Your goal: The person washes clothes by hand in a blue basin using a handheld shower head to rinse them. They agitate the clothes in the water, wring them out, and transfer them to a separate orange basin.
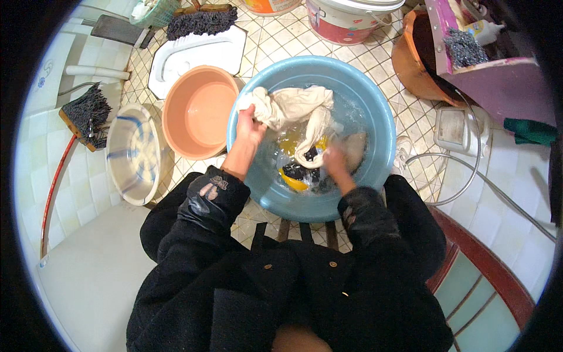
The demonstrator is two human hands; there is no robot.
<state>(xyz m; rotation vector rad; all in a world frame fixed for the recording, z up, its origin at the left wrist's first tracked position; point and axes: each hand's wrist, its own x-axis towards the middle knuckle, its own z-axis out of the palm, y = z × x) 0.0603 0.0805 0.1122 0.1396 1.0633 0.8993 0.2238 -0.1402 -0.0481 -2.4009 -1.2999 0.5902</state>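
A large blue plastic basin (pixel 369 88) holding water stands between my knees. My left hand (pixel 250 127) grips one end of a wet cream-coloured cloth (pixel 290 101) at the basin's left rim. The cloth stretches across the water and one strip hangs down towards my right hand (pixel 338 163). That hand is motion-blurred, low over the water beside the strip's end; whether its fingers hold the strip is unclear. Beneath the cloth lie dark wet fabric (pixel 299 170) and a yellow piece (pixel 293 180), partly under water.
An orange plastic basin (pixel 202 110) sits left of the blue one, beside a patterned basin (pixel 134 154). Behind are a white squat toilet (pixel 198 50) and a lidded bucket (pixel 347 22). To the right, a metal shower hose (pixel 470 185) loops near a brown pot (pixel 409 66).
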